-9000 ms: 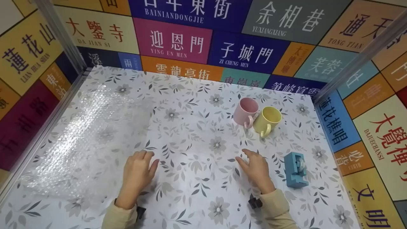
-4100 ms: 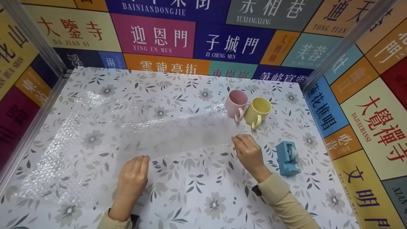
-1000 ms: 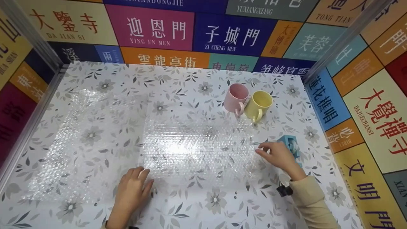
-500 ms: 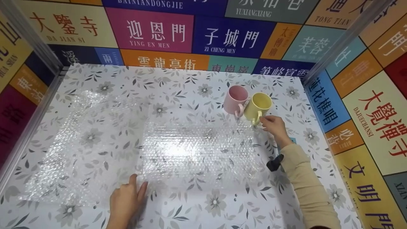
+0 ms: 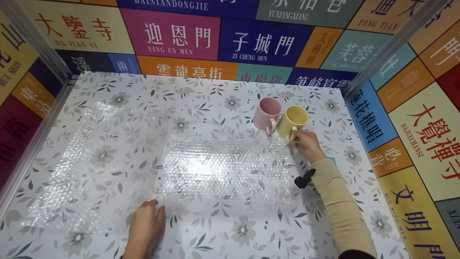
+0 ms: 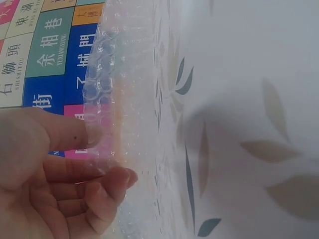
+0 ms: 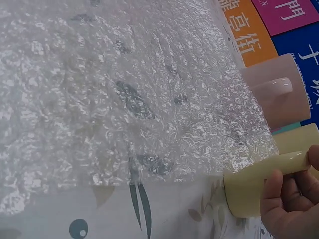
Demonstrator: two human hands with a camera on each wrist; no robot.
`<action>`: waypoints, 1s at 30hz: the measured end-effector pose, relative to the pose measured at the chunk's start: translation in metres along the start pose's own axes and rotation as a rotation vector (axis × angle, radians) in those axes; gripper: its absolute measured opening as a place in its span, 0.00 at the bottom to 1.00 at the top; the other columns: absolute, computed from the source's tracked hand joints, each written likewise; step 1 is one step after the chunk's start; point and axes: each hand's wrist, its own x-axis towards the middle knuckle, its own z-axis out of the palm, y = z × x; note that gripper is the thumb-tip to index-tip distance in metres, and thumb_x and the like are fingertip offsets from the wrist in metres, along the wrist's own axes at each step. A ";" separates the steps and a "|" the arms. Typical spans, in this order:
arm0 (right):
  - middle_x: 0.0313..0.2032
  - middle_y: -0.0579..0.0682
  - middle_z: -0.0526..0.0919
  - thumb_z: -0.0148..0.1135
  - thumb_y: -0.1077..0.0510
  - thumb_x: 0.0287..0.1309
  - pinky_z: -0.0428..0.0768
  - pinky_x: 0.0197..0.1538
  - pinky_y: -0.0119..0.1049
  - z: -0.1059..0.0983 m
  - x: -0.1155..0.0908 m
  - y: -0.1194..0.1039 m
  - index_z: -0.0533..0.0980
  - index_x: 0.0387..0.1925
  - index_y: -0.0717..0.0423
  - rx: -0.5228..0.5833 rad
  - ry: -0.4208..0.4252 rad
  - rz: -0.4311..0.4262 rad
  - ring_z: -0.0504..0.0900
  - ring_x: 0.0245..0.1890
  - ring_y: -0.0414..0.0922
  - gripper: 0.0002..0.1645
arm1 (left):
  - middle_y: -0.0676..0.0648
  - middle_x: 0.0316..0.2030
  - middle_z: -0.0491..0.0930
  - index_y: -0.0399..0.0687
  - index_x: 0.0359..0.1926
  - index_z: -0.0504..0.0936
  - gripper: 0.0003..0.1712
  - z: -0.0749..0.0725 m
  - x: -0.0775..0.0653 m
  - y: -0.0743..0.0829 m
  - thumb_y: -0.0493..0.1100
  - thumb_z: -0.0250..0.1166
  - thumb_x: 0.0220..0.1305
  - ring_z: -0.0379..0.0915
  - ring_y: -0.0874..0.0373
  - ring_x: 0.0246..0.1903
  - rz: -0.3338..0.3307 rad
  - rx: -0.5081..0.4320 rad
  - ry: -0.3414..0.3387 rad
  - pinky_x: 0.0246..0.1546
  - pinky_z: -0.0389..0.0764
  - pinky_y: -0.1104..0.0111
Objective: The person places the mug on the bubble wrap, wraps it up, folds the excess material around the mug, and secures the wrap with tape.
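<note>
My right hand (image 5: 306, 141) grips the handle of the yellow mug (image 5: 295, 118), which stands upright. In the right wrist view, thumb and fingers (image 7: 273, 188) are curled at the pale yellow handle (image 7: 284, 164). Close beside it stands the pink mug (image 5: 265, 113), its handle free. A clear sheet of bubble wrap (image 5: 230, 169) lies across the middle of the table. My left hand (image 5: 145, 219) is at its lower left corner. In the left wrist view, curled fingers (image 6: 102, 196) and thumb hold the raised edge of the bubble wrap (image 6: 99, 89).
A second bubble wrap sheet (image 5: 72, 162) covers the left side of the table. Behind the right sleeve (image 5: 341, 205), a bit of the blue tape dispenser (image 5: 331, 160) shows. Printed panels (image 5: 172, 36) rise along the table's back and sides.
A bubble wrap sheet has been moved from the left into the middle and spread flat. My right hand has gone up to the yellow mug's handle. The left hand's fingers have curled in.
</note>
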 end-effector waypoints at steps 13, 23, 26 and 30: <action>0.25 0.48 0.69 0.47 0.59 0.61 0.71 0.28 0.27 0.010 0.008 0.003 0.65 0.28 0.60 0.027 0.135 -0.013 0.68 0.26 0.39 0.09 | 0.31 0.33 0.78 0.24 0.40 0.76 0.16 0.003 0.002 -0.001 0.37 0.58 0.58 0.77 0.37 0.35 -0.013 0.007 0.005 0.38 0.77 0.52; 0.22 0.47 0.69 0.48 0.56 0.64 0.68 0.24 0.29 0.005 0.001 0.004 0.68 0.29 0.59 -0.027 0.227 -0.060 0.67 0.21 0.38 0.11 | 0.34 0.28 0.77 0.26 0.37 0.77 0.15 0.004 0.005 -0.001 0.38 0.58 0.58 0.77 0.39 0.31 -0.022 0.013 -0.014 0.34 0.77 0.52; 0.24 0.48 0.69 0.48 0.56 0.64 0.69 0.25 0.30 0.004 -0.003 0.002 0.68 0.30 0.60 -0.032 0.229 -0.079 0.67 0.21 0.39 0.11 | 0.35 0.28 0.77 0.26 0.36 0.78 0.14 0.003 0.005 -0.001 0.38 0.58 0.57 0.77 0.39 0.30 -0.006 0.007 -0.009 0.33 0.77 0.53; 0.26 0.50 0.70 0.48 0.56 0.64 0.70 0.27 0.29 0.003 -0.007 -0.003 0.67 0.29 0.62 -0.033 0.238 -0.102 0.68 0.23 0.40 0.12 | 0.35 0.27 0.77 0.25 0.36 0.78 0.14 0.002 0.005 -0.001 0.38 0.59 0.57 0.77 0.41 0.29 0.003 0.001 -0.009 0.32 0.78 0.55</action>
